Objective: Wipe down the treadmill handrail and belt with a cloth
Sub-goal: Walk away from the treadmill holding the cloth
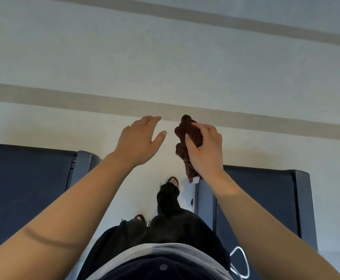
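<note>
right hand point(204, 150) clutches bunched cloth point(187, 138) | left hand point(139, 140) open, empty | risk: dangling end may snag, probably on treadmill point(266, 201)

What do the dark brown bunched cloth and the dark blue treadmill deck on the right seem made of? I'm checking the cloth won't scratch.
The dark brown bunched cloth looks like soft terry or microfibre: fuzzy, limp folds in the right hand. The dark blue treadmill deck appears matte, probably rubber belt with smooth plastic side rails; hard to confirm.

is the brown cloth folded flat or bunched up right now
Bunched up. The cloth is crumpled in the right hand, with lumps above the fingers and a tail hanging below the palm. The left hand is open and apart from it.
</note>
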`<state>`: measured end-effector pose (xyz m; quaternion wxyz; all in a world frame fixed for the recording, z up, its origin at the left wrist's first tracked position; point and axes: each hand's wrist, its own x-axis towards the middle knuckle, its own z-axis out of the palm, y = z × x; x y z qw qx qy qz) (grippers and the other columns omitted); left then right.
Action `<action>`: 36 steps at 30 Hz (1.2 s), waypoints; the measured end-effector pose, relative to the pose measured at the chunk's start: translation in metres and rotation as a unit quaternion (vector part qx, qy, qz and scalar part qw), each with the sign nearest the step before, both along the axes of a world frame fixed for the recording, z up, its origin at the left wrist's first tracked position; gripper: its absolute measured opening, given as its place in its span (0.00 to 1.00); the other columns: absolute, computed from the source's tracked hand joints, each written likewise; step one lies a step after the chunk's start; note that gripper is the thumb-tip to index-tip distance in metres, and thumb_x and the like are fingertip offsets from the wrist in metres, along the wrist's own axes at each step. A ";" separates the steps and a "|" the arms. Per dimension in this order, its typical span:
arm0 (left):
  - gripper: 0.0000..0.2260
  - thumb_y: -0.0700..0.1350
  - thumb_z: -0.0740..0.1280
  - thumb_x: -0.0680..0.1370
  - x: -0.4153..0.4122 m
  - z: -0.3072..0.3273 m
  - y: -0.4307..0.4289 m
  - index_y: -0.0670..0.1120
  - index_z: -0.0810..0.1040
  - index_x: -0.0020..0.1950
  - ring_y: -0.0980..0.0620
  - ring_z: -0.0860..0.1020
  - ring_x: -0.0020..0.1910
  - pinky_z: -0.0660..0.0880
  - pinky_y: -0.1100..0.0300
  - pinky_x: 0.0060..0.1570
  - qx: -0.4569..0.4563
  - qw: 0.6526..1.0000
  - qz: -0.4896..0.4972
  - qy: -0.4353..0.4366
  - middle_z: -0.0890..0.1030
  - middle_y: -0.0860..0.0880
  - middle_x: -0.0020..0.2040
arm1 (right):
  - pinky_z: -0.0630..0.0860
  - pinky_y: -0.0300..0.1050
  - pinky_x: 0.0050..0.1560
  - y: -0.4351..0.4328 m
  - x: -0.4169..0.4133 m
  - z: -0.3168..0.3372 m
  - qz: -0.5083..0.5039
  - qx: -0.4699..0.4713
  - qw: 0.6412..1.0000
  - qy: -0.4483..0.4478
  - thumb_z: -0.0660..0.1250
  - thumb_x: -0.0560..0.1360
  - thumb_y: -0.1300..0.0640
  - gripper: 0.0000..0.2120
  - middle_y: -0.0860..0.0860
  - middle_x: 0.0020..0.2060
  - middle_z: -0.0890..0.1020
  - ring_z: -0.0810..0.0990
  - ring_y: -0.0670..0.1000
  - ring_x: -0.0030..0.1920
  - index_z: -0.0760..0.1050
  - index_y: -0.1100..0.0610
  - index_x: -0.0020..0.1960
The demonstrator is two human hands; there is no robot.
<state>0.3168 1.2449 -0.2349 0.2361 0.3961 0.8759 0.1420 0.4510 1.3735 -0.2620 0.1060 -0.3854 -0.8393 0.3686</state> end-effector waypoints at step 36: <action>0.22 0.56 0.54 0.80 -0.745 0.048 -0.031 0.50 0.64 0.72 0.45 0.71 0.64 0.68 0.48 0.61 -0.003 0.950 0.296 0.103 0.70 0.48 0.69 | 0.66 0.39 0.54 0.045 -0.838 0.028 0.271 -0.017 0.959 0.082 0.63 0.75 0.48 0.16 0.43 0.57 0.72 0.66 0.45 0.57 0.72 0.47 0.62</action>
